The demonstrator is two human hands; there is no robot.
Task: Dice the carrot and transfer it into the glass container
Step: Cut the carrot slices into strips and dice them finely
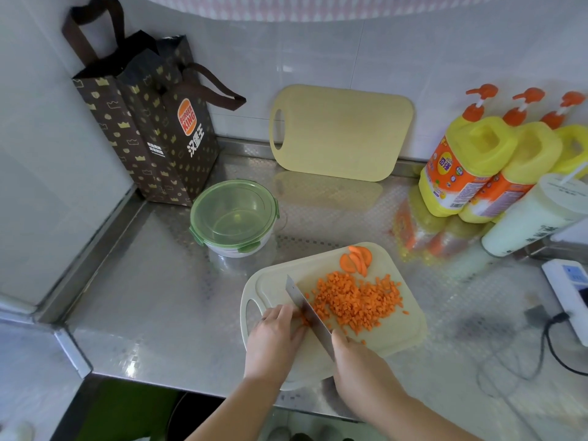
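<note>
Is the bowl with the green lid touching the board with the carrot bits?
Apart. The head view shows a strip of shiny counter between the bowl and the board.

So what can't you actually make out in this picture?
Knife handle: head view, buried in the right hand; only the blade shows.
Carrot piece being cut: head view, mostly under the left hand and the blade.
Third bottle: cut off by the right edge.
White device: cut by the same edge, screen too blurred to read.
Bottle labels: print too small.
</note>
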